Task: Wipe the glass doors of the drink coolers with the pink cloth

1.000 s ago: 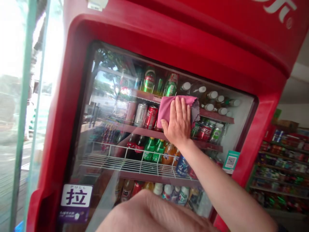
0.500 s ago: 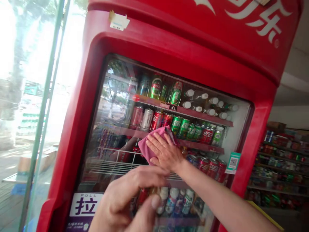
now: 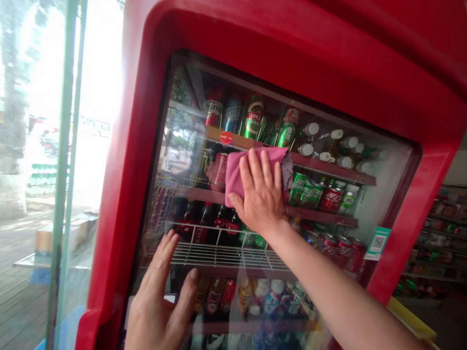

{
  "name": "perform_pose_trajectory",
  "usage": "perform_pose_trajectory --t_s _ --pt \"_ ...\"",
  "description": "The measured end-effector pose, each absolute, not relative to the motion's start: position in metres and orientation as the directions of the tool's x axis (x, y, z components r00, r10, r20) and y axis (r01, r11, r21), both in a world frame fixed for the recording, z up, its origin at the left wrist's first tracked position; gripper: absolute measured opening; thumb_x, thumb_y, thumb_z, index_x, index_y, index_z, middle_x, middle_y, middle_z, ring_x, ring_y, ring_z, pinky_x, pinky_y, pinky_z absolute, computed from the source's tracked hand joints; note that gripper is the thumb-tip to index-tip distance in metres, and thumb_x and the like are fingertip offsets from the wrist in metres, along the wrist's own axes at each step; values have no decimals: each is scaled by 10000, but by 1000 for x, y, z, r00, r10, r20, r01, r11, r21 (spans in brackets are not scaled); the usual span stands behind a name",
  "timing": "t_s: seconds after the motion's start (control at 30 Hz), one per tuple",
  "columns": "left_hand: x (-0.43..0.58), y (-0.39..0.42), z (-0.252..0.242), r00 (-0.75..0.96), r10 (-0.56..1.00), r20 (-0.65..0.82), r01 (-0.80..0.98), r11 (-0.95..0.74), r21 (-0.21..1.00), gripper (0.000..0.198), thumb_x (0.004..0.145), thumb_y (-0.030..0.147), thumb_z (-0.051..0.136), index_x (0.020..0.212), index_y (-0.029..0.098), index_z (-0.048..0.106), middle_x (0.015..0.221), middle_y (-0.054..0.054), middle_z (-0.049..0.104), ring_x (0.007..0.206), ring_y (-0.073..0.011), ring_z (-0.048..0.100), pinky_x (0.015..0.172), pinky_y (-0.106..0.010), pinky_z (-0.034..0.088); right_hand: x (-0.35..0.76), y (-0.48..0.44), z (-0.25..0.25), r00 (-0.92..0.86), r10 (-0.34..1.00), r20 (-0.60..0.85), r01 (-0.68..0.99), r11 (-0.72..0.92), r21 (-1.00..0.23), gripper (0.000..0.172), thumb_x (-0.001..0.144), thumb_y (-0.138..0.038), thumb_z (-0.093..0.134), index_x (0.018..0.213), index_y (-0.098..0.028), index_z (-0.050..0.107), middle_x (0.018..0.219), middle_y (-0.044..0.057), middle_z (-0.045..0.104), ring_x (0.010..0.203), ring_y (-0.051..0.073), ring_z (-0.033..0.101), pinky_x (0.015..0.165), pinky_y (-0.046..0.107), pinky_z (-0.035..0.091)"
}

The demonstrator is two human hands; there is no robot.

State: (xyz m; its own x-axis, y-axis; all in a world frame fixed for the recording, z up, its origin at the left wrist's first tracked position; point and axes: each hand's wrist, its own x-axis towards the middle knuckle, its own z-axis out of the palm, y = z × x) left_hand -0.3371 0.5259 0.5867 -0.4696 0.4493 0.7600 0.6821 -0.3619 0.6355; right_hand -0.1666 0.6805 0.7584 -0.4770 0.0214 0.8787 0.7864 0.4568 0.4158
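Note:
My right hand lies flat on a pink cloth, holding it pressed against the glass door of a red drinks fridge. Its fingers point up, and a ragged greyish edge of the cloth sticks out to their right. Lower left, my left hand is raised before the door with fingers and thumb apart and nothing between them. Whether it touches the glass I cannot tell. Behind the pane stand green cans, dark bottles and white-capped bottles; the cloth hides some of the cans.
The fridge's thick red frame surrounds the glass. A QR-code sticker is on the right side. At left stands a glass panel edge with the bright street beyond. Stocked shelves and a yellow edge are at right.
My right hand and the cloth have moved up across the glass, now covering cans on the second shelf. My left hand has shifted left, its curled fingers now spread. The view is closer.

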Motion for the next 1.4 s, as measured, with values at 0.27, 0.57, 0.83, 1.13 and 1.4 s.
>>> perform_pose_trajectory --t_s 0.27,0.57,0.83,1.13,1.4 --pt "-340 531 572 -359 395 846 798 -340 498 743 1021 462 670 1714 373 416 1781 -93 465 1586 -385 539 1222 -657 517 -145 683 632 -787 -177 592 433 524 733 723 1069 -633 580 1633 -181 570 1699 110 593 1668 339 398 1350 619 355" --pt "-349 520 578 -354 402 844 812 -315 491 767 1028 459 656 1734 396 364 1785 -71 463 1620 -358 500 1242 -641 514 -145 698 799 -663 -65 746 625 500 600 918 1089 -702 441 1800 -170 207 1864 139 310 1755 367 215 1421 691 148" --pt "-360 520 569 -350 417 839 823 -291 488 773 1026 488 642 1738 386 357 1781 -76 470 1631 -340 490 1256 -637 500 -197 686 823 -403 -4 915 804 476 356 853 1097 -570 446 1787 -123 221 1888 169 219 1768 408 131 1414 727 87" --pt "-360 525 569 -305 432 849 825 -325 462 789 1022 479 654 1742 355 355 1792 -99 452 1653 -336 457 1283 -610 486 -195 669 673 -722 -54 689 528 600 601 833 1067 -579 582 1752 -158 368 1829 136 376 1744 358 262 1441 653 165" --pt "-367 522 581 -284 402 871 839 -336 429 776 1022 464 658 1735 342 376 1795 -100 449 1648 -339 465 1297 -591 480 -184 677 715 -776 -92 625 455 604 654 832 1067 -584 600 1756 -182 363 1820 112 406 1736 319 291 1449 629 161"
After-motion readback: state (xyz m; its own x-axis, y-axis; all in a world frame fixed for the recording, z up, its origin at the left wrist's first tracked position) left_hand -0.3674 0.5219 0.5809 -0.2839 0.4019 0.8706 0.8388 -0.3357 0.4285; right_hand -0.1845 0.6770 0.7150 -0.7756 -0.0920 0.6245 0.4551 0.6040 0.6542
